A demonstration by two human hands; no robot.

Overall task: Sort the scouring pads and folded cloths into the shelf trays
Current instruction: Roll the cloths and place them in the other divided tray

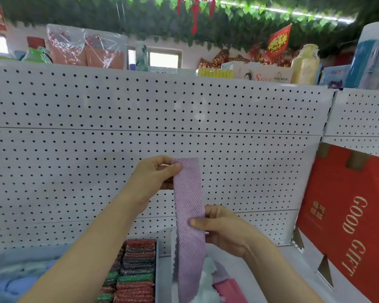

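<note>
A lilac textured cloth [188, 200], folded into a long narrow strip, hangs upright in front of the pegboard. My left hand [155, 180] pinches its top end between thumb and fingers. Lower down, my right hand [223, 228] pinches the strip's right edge at about mid-length. The strip's lower end drops into a clear tray [173, 237] holding white, lilac and pink cloths [225, 287]. To the left, another tray is packed with red and green glittery scouring pads [136, 272] standing in rows.
A white pegboard back panel [140, 110] fills the middle. A red "GOOD GIFT" carton [348, 226] stands on the shelf at right. Pale blue soft goods [13, 278] lie at lower left. Packaged goods line the top shelf [85, 49].
</note>
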